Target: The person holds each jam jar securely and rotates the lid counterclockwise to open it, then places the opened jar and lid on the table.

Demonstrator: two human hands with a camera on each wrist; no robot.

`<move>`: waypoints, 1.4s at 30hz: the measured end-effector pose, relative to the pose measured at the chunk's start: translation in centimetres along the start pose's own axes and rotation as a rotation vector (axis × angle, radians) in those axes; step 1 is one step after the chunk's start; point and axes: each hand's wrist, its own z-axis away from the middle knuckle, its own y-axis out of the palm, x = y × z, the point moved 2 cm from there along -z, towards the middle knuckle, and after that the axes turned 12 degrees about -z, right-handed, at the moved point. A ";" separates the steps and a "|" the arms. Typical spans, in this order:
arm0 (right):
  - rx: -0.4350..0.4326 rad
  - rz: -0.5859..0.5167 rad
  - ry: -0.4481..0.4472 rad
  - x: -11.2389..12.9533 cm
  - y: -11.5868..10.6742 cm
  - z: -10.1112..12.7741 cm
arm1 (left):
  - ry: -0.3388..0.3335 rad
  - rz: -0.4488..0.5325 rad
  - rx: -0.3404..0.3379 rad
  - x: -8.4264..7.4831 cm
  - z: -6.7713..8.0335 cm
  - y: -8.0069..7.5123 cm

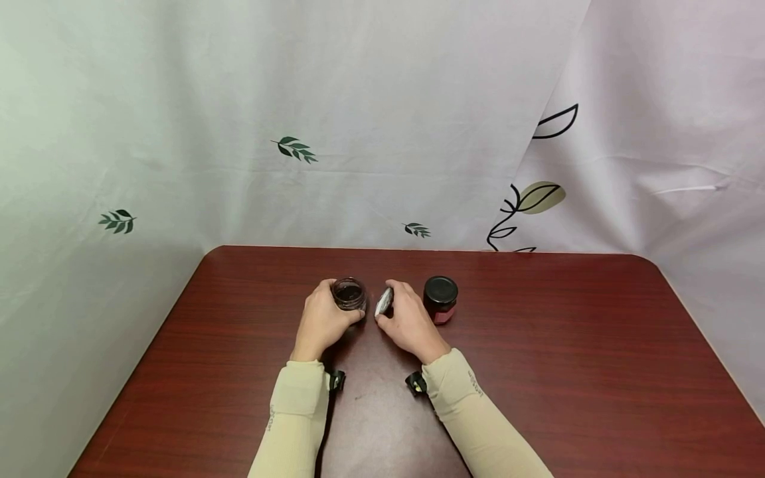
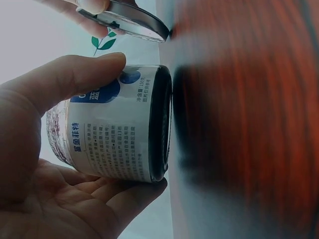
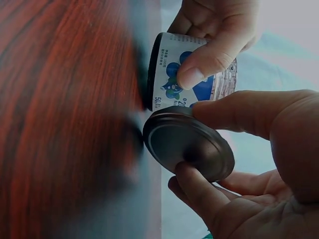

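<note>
Open jar, upright, with dark contents and a blue-and-white label; whether its base touches the worktop cannot be told. Clock directions follow the head view. From 8 o'clock, the left hand holds the jar, thumb on one side and fingers on the other. At 3 o'clock, just beside the jar, the lid is tilted on edge, its pale inner face toward the jar; the right hand pinches it by the rim. At 2 o'clock from that hand stands a closed jar, black-topped. At 12 o'clock, beyond the worktop, hangs leaf-printed cloth.
</note>
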 end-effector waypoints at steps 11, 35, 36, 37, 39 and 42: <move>-0.001 0.012 0.008 0.0 -0.1 0.2 | -0.017 -0.009 -0.002 0.1 -0.1 0.0; 0.026 0.049 0.066 -0.3 0.0 -0.1 | -0.035 -0.003 -0.002 0.6 -0.2 -0.1; 0.027 0.049 0.069 -0.3 0.0 0.0 | -0.036 -0.001 -0.003 0.6 -0.2 -0.1; 0.027 0.049 0.072 -0.3 0.0 -0.1 | -0.036 0.000 -0.004 0.6 -0.2 -0.1; 0.028 0.051 0.076 -0.4 0.0 -0.1 | -0.038 0.001 -0.006 0.6 -0.2 -0.1; 0.031 0.049 0.083 -0.4 0.0 -0.1 | -0.042 -0.001 -0.008 0.6 -0.2 -0.1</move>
